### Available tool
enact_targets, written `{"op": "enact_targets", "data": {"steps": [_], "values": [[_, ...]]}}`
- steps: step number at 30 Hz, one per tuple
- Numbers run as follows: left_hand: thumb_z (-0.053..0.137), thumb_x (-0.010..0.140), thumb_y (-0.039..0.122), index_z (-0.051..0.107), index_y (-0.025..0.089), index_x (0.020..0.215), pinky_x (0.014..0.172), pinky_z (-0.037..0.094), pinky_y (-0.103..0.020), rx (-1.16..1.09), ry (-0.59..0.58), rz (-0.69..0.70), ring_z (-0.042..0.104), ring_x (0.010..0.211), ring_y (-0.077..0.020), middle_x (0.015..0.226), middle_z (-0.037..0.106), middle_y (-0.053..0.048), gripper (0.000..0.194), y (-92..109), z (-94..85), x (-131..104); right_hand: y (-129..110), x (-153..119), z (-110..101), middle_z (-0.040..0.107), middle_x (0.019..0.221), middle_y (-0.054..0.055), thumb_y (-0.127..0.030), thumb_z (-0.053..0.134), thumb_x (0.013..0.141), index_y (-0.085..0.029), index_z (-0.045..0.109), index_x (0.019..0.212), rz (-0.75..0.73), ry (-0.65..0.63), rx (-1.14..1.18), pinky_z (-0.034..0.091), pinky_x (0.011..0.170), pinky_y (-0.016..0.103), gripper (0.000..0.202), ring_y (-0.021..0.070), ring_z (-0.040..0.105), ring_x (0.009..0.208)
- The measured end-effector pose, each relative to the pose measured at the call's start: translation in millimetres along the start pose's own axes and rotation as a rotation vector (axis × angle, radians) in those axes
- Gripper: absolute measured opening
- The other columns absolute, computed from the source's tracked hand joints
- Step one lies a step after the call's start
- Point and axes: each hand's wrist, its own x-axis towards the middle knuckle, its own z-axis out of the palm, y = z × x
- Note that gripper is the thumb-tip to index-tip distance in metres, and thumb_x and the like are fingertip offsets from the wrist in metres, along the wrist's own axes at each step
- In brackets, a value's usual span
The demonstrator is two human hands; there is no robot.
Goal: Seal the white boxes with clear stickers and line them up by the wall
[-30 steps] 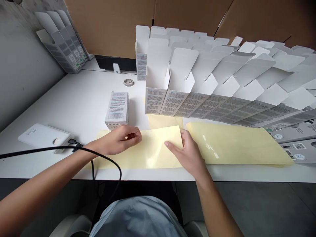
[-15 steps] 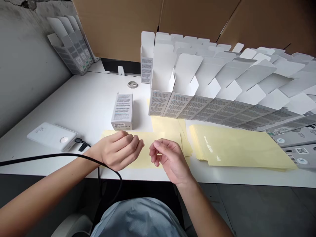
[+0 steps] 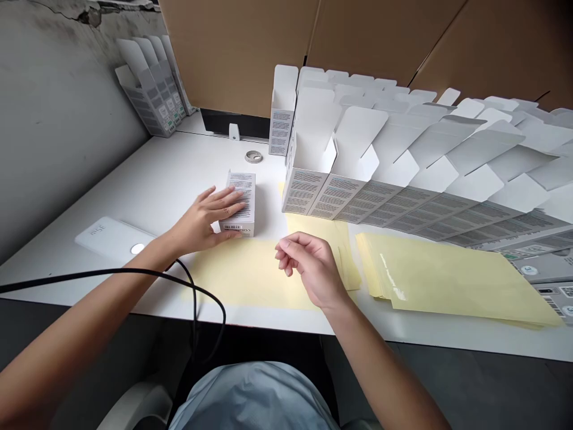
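My left hand (image 3: 203, 221) lies with spread fingers on the small printed box (image 3: 248, 200), its fingertips on the upper face and its thumb by the lower edge. Nothing is held in it. My right hand (image 3: 313, 266) hovers over a yellow sheet (image 3: 250, 280), thumb and fingers pinched together; whatever they hold, if anything, is too small to make out. To the right lies a stack of glossy yellow sheets (image 3: 456, 278). Behind it stand rows of open white boxes (image 3: 304, 188) with raised flaps.
A white power bank (image 3: 107, 236) and a black cable (image 3: 111, 272) are at the left, the cable crossing my left forearm. A grey ring (image 3: 253, 156) lies behind the small box. More open boxes (image 3: 152, 101) lean at the back left, beside brown cardboard (image 3: 237, 54).
My left hand has opened from a closed pose and moved forward onto the small box. My right hand stays pinched in nearly the same place. The view has shifted slightly.
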Motion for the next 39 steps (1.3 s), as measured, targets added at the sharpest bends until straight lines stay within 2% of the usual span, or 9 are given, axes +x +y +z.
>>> {"op": "enact_targets", "data": {"steps": [2, 6, 9, 13, 17, 24, 35, 39], "values": [[0.061, 0.090, 0.054, 0.055, 0.026, 0.141, 0.114, 0.032, -0.058, -0.086, -0.041, -0.030, 0.049, 0.135, -0.0358, 0.146, 0.053, -0.013, 0.058, -5, 6.9, 1, -2, 10, 4, 0.067, 0.066, 0.001, -0.038, 0.075, 0.073, -0.017, 0.068, 0.067, 0.009, -0.030, -0.006, 0.041, 0.047, 0.022, 0.023, 0.0099, 0.057, 0.054], [0.059, 0.093, 0.051, 0.061, 0.025, 0.136, 0.112, 0.036, -0.059, -0.108, 0.063, -0.033, 0.059, 0.124, -0.0339, 0.139, 0.059, -0.013, 0.050, -1, 22.6, 8, 0, 30, 9, 0.065, 0.065, 0.001, -0.039, 0.076, 0.070, -0.017, 0.067, 0.067, 0.017, -0.040, -0.023, 0.040, 0.048, 0.022, 0.024, 0.0097, 0.056, 0.054], [0.057, 0.094, 0.048, 0.064, 0.022, 0.132, 0.112, 0.037, -0.057, -0.115, 0.124, -0.017, 0.061, 0.119, -0.0319, 0.135, 0.063, -0.014, 0.046, 4, 33.9, 16, 6, 45, 12, 0.064, 0.063, -0.001, -0.039, 0.078, 0.068, -0.017, 0.066, 0.066, 0.000, 0.008, 0.006, 0.038, 0.048, 0.022, 0.025, 0.0084, 0.053, 0.052], [0.062, 0.092, 0.046, 0.069, 0.018, 0.124, 0.102, 0.048, -0.050, -0.112, 0.197, -0.029, 0.063, 0.109, -0.0293, 0.128, 0.068, -0.013, 0.043, 7, 44.1, 23, 17, 62, 15, 0.061, 0.061, -0.003, -0.039, 0.081, 0.067, -0.018, 0.065, 0.065, -0.004, 0.087, 0.130, 0.034, 0.047, 0.021, 0.027, 0.0064, 0.048, 0.050], [0.069, 0.088, 0.044, 0.072, 0.017, 0.119, 0.089, 0.054, -0.044, -0.131, 0.278, -0.075, 0.063, 0.100, -0.0269, 0.121, 0.071, -0.012, 0.042, 10, 49.2, 24, 26, 67, 17, 0.060, 0.060, -0.004, -0.038, 0.082, 0.066, -0.018, 0.066, 0.066, -0.008, 0.107, 0.217, 0.031, 0.046, 0.021, 0.026, 0.0054, 0.046, 0.049], [0.076, 0.081, 0.043, 0.077, 0.020, 0.108, 0.088, 0.055, -0.044, -0.210, 0.395, -0.132, 0.068, 0.098, -0.0260, 0.111, 0.076, -0.009, 0.035, 13, 54.3, 26, 36, 69, 18, 0.057, 0.057, -0.004, -0.037, 0.083, 0.066, -0.019, 0.068, 0.066, -0.009, 0.113, 0.184, 0.026, 0.045, 0.022, 0.024, 0.0046, 0.041, 0.047], [0.076, 0.081, 0.044, 0.077, 0.021, 0.107, 0.087, 0.056, -0.044, -0.229, 0.359, -0.175, 0.068, 0.099, -0.0264, 0.109, 0.076, -0.009, 0.034, 13, 51.7, 26, 40, 72, 18, 0.052, 0.055, -0.005, -0.041, 0.084, 0.064, -0.019, 0.067, 0.065, -0.008, 0.112, 0.135, 0.027, 0.044, 0.022, 0.027, 0.0055, 0.038, 0.048], [0.076, 0.081, 0.045, 0.077, 0.022, 0.106, 0.086, 0.056, -0.044, -0.220, 0.345, -0.202, 0.068, 0.100, -0.0270, 0.109, 0.076, -0.008, 0.035, 14, 51.2, 26, 42, 73, 16, 0.054, 0.057, -0.004, -0.041, 0.083, 0.065, -0.019, 0.069, 0.067, -0.003, 0.108, 0.124, 0.027, 0.044, 0.023, 0.026, 0.0057, 0.039, 0.048]]}}
